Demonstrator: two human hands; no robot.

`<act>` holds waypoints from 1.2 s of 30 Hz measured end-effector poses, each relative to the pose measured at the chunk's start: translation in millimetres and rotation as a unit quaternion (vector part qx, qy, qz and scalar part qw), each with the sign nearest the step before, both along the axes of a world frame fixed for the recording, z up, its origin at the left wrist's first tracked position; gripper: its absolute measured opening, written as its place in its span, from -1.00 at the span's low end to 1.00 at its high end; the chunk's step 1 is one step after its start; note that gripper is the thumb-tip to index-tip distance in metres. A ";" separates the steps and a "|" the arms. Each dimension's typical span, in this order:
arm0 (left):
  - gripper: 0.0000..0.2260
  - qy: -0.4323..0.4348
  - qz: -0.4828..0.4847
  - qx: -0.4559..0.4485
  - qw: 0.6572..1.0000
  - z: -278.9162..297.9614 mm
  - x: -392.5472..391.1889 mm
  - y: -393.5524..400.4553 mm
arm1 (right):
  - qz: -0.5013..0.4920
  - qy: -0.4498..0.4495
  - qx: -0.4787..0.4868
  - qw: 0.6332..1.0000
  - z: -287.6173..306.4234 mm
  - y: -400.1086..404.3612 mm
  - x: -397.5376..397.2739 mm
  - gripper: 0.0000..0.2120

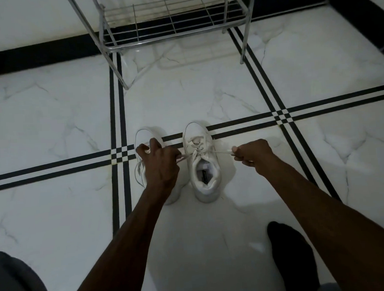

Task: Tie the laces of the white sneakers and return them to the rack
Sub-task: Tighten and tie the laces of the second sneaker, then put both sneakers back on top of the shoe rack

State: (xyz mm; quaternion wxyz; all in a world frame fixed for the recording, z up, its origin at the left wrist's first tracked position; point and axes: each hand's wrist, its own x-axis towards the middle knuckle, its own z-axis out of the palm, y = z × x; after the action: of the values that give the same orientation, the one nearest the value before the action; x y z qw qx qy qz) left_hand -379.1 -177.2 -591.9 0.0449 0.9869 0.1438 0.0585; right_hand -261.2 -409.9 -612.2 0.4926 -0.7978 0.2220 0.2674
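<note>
Two white sneakers stand side by side on the floor, toes pointing away from me. The right sneaker [203, 167] is in full view, its lace ends [222, 152] stretched taut out to both sides. My right hand [252, 152] pinches the right lace end. My left hand [159, 162] grips the left lace end and covers much of the left sneaker [145, 134], whose own lace hangs loose at its left side. The metal wire rack [169, 24] stands beyond the shoes against the wall, its lowest shelf bare.
The floor is white marble tile [52, 121] with black stripe bands. A black skirting runs along the wall. My foot in a dark sock [290, 258] rests at the lower right, and a grey-clothed knee [13, 283] shows at the lower left.
</note>
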 end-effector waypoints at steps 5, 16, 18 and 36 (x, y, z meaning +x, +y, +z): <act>-0.79 0.033 0.009 0.027 0.999 -6.9 -2.5 -1.5 | 0.067 -0.055 -0.154 0.984 6.6 8.5 -3.0 -0.71; -0.66 0.092 -0.044 -0.084 0.991 0.2 8.1 -19.8 | 0.399 -0.267 -0.021 0.877 12.1 28.2 -9.9 -0.67; -0.71 0.089 -0.028 -0.077 0.993 -0.3 8.5 -22.1 | 0.390 -0.305 -0.040 0.868 7.6 30.0 -17.5 -0.83; -0.75 0.013 -0.073 -0.006 0.997 -13.0 -1.4 -5.7 | 0.469 -0.365 -0.264 0.760 -6.4 39.4 -35.6 -0.78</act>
State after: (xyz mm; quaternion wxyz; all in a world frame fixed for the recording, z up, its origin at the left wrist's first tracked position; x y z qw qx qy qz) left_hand -380.5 -182.9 -604.9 0.0528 0.9951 0.0721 0.0411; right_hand -296.8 -370.5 -618.6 0.1199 -0.9379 -0.3143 0.0849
